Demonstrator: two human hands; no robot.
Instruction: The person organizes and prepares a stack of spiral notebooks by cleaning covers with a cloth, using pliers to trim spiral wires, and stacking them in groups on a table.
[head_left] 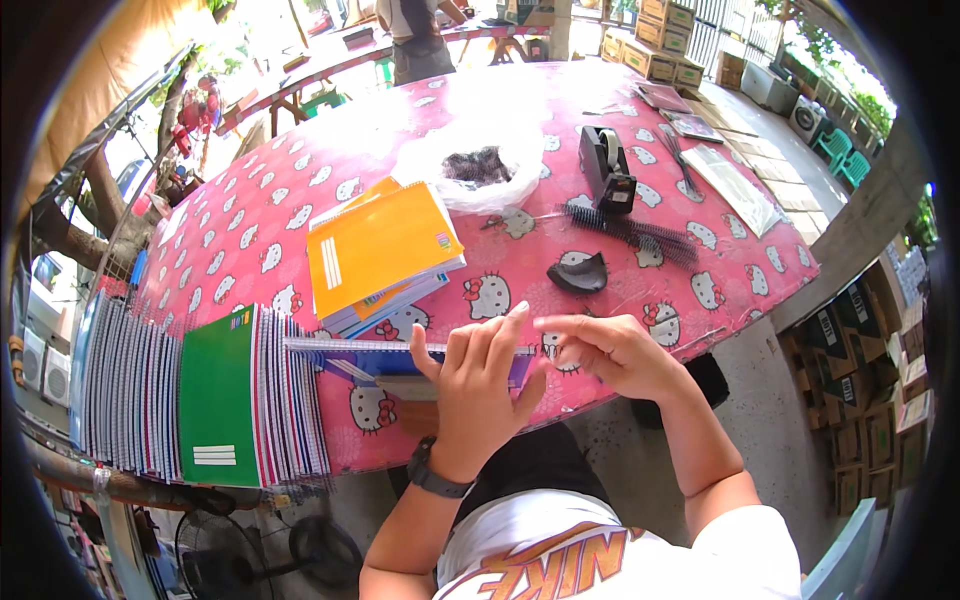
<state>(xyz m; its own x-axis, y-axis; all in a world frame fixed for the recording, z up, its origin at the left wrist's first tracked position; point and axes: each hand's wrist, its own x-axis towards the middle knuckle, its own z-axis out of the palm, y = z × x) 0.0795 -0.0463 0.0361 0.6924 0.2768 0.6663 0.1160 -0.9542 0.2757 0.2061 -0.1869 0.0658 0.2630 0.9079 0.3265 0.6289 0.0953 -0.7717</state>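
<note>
Here we are at the near edge of the pink-covered table [660,300], and the spiral-bound notebook [375,346] sits on edge, its bound side uppermost, beneath our hands. Our left hand [478,365] spreads over it, fingers apart; whether the palm or thumb presses on the pages, we can't tell. In comes our right hand [615,360] at the binding's right end, index finger pointing left, right beside the dark wire coil [549,346]; whether the fingertips pinch it is hidden from us. We'd call this the coil-binding step, at the end of the spine. The next move seems to call for a steady left hand and a fine right-hand pinch. Toward the table's left corner stand the upright notebooks [218,400], an orange-topped stack [385,250] beyond them, while loose black coils [635,235] lie nearer the right edge.
</note>
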